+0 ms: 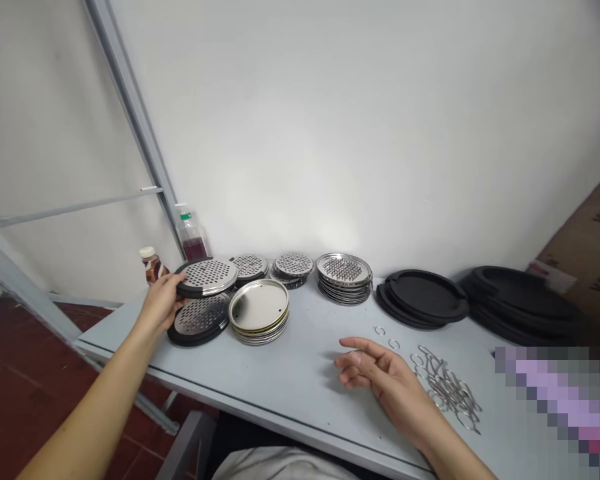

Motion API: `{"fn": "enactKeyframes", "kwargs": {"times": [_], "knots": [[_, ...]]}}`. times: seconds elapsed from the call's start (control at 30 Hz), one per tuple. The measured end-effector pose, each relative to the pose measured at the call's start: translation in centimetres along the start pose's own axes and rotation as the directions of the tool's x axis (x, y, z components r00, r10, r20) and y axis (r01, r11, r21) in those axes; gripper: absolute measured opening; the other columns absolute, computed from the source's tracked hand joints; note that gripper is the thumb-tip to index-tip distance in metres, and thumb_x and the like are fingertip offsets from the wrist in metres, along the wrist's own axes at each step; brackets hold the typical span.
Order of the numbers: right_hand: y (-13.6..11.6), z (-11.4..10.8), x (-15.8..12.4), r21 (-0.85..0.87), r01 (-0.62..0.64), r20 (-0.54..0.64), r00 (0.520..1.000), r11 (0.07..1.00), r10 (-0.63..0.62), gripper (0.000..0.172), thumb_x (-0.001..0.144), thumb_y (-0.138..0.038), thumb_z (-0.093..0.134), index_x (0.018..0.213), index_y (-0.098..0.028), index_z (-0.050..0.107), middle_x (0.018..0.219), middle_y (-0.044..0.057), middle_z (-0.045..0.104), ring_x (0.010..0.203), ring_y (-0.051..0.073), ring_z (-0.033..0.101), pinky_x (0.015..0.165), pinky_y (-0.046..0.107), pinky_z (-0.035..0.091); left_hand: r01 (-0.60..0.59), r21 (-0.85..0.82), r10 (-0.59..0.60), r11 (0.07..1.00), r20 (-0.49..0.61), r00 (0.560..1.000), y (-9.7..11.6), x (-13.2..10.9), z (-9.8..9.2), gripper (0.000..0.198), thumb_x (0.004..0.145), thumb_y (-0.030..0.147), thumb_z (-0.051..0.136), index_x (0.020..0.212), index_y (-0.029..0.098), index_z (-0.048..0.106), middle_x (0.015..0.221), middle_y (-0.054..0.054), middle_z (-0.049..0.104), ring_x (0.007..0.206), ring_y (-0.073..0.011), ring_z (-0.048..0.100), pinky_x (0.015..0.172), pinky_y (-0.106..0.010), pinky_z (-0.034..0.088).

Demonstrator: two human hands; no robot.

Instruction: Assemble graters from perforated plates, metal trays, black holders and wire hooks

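My left hand point(163, 303) grips a round metal grater disc point(211, 274) by the black rim on its left side. The disc is level, just above another black-rimmed grater disc point(199, 316) lying at the table's left. Beside that stands a stack of round metal plates point(259, 305), the top one smooth with small holes near its edge. My right hand point(385, 380) hovers over the table with fingers apart and nothing in them. To its right lies a loose pile of wire rings and handles point(453, 387); two single rings point(394, 344) lie behind the hand.
Along the wall are more grater discs point(250, 267), a small grater stack point(293, 264), a taller grater stack point(344, 270), and black round rims point(425, 298) point(525, 293). Two bottles point(193, 240) point(153, 265) stand back left. A cardboard box point(587, 247) is at right.
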State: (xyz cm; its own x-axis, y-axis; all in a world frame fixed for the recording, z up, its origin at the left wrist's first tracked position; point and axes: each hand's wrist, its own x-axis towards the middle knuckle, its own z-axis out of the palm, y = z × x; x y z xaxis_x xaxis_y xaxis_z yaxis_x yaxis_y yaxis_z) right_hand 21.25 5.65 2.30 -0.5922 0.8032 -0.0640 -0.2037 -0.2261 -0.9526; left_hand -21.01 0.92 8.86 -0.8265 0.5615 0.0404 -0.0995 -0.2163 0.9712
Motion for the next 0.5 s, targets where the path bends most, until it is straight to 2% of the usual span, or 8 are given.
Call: {"fn": "enactKeyframes", "kwargs": {"times": [0.17, 0.3, 0.5], "knots": [[0.1, 0.1, -0.2, -0.008, -0.004, -0.002, 1.000, 1.000, 0.004, 0.036, 0.087, -0.042, 0.069, 0.113, -0.017, 0.064, 0.094, 0.009, 0.073, 0.077, 0.020, 0.068, 0.078, 0.039, 0.052, 0.013, 0.071, -0.010, 0.997, -0.048, 0.999, -1.7, 0.2, -0.5, 0.009, 0.071, 0.015, 0.071, 0.072, 0.014, 0.062, 0.064, -0.001, 0.064, 0.055, -0.0143, 0.064, 0.047, -0.022, 0.056], [0.2, 0.1, -0.2, -0.009, -0.003, -0.004, 1.000, 1.000, 0.003, 0.035, 0.087, -0.041, 0.069, 0.113, -0.018, 0.065, 0.094, 0.009, 0.073, 0.078, 0.020, 0.068, 0.078, 0.038, 0.052, 0.006, 0.128, 0.001, 0.992, -0.056, 0.998, -2.3, -0.3, -0.8, 0.011, 0.076, 0.016, 0.069, 0.086, 0.014, 0.065, 0.072, -0.005, 0.067, 0.067, -0.0199, 0.070, 0.052, -0.027, 0.060], [0.5, 0.0, -0.1, -0.014, -0.006, 0.003, 1.000, 1.000, 0.006, 0.035, 0.086, -0.042, 0.070, 0.111, -0.018, 0.066, 0.093, 0.009, 0.073, 0.077, 0.020, 0.068, 0.078, 0.038, 0.052, 0.036, 0.241, -0.022, 0.970, -0.058, 0.998, -2.9, -2.0, -2.7, 0.026, 0.080, 0.016, 0.067, 0.105, 0.014, 0.059, 0.077, -0.007, 0.069, 0.060, -0.0186, 0.069, 0.049, -0.029, 0.060]]}}
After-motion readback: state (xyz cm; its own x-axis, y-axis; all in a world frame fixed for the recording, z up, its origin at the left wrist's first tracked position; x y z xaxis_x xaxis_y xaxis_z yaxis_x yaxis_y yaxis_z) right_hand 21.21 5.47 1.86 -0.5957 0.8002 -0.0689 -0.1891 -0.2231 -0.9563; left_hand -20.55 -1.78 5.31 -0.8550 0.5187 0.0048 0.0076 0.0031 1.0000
